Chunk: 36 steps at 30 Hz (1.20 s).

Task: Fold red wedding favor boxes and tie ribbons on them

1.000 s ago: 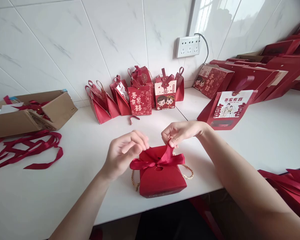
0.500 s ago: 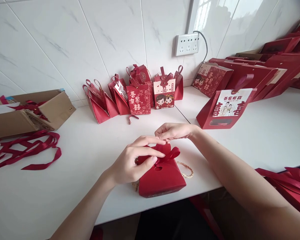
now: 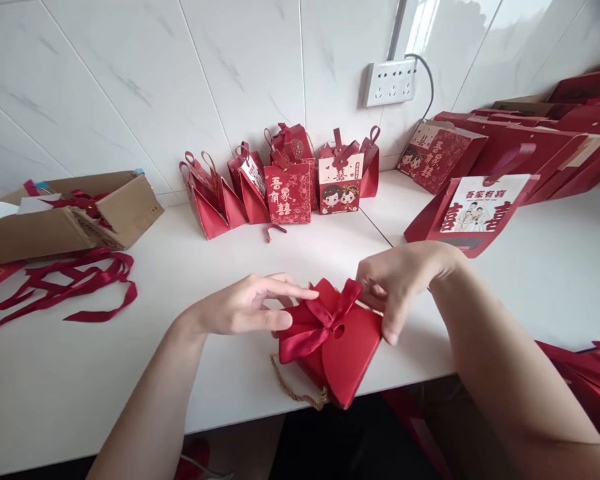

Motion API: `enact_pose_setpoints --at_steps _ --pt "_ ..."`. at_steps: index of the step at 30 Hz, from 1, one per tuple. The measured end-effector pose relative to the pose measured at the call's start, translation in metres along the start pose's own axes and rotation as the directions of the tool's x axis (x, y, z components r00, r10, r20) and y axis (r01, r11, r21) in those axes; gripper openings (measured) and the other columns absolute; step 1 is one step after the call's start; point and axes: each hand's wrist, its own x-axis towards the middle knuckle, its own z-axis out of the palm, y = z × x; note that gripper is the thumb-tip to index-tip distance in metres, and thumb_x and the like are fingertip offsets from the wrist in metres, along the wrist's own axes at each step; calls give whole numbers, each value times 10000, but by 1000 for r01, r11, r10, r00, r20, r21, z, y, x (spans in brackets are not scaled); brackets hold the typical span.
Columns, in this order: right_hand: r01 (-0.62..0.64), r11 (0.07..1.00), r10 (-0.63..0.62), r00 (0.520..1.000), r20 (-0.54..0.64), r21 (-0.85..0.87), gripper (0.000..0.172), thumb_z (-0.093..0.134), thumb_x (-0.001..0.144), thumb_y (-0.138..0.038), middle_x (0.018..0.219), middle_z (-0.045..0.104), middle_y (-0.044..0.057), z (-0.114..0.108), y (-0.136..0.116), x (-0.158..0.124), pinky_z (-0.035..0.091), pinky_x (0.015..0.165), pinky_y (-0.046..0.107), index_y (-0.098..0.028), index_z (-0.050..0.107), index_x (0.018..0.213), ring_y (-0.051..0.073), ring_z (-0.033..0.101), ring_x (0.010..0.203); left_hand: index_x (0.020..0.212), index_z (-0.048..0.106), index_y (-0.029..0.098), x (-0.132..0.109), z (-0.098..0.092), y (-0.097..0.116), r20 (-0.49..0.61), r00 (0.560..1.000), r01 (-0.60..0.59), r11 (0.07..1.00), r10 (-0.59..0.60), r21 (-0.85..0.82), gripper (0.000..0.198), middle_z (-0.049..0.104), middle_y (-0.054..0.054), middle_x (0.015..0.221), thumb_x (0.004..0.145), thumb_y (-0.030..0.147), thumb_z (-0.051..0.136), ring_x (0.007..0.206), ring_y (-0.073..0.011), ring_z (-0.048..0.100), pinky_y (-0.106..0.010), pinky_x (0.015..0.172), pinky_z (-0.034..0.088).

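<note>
Resting between left hand (image 3: 240, 310) and right hand (image 3: 395, 283), red box (image 3: 353, 353) (bow-tied)

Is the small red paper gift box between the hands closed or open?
Closed: the flaps of the small red paper gift box meet, tied with a red satin ribbon bow.

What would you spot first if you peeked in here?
The red gift box with its ribbon bow, front and centre on the white table, between the left hand and right hand. Behind it, small red gift bags line the wall; loose red ribbons sprawl at left.
</note>
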Motion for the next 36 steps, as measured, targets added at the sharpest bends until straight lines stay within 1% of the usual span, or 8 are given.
enact_pose_setpoints --at_steps 2,6,8,13,19,24,29,36 --pt "-38 999 37 950 -310 3 411 766 624 -420 440 412 -74 -2 5 8 215 423 235 -189 451 496 61 333 426 1153 662 223 -9 -12 -5 111 994 13 993 0 -117 392 701 -81 856 839 448 596 722 -154 656 -228 602 521" --pt "-41 996 86 450 -889 76 396 643 783 -296 477 347 -78 -12 17 26 213 446 238 -191 362 525 52 292 445 1076 699 211 -25 -33 -12 284 914 -115 858 289 -501 390 539 -1 327 889 478 486 253 -116 490 -182 293 354" --pt "33 995 78 354 -932 96 414 610 821 -314 481 345 -76 -13 18 29 217 445 235 -190 347 528 45 277 439 1063 694 238 -27 -39 -14 187 886 -229 752 424 -618 359 429 37 230 889 459 471 178 -121 420 -174 235 282" --pt "231 955 -21 674 -739 184 509 601 781 -586 424 439 -50 -6 9 20 296 423 222 -165 483 520 51 390 383 537 627 191 -20 -32 -13 -67 998 -29 838 -9 -545 419 385 35 210 824 491 568 148 -75 341 -153 217 160" --pt "126 947 -108 991 -77 296 654 512 744 -729 404 550 -5 -1 6 17 341 325 204 -101 684 696 94 502 311 461 542 142 -11 -18 -6 -46 919 373 901 -392 -220 632 458 -13 269 692 730 555 226 -72 401 -166 278 192" --pt "129 946 -150 987 49 298 424 605 798 -523 523 642 11 3 6 28 387 344 164 -110 681 741 104 609 424 559 553 151 -5 -13 1 -13 888 455 882 -460 -125 437 613 -19 434 716 541 672 365 -106 544 -188 387 382" --pt "305 875 -171 921 -349 377 195 577 800 -283 503 590 -18 1 13 38 438 386 187 -145 601 664 117 605 468 578 586 153 0 -11 2 -148 922 339 931 -358 -139 335 640 -8 523 803 400 612 495 -117 612 -212 515 478" --pt "121 992 -28 424 -905 26 243 510 861 -334 710 618 41 4 7 45 495 561 286 -165 562 693 146 570 604 583 540 159 7 -7 -4 -290 919 236 962 -266 -135 325 586 2 459 848 346 547 497 -125 595 -203 465 413"
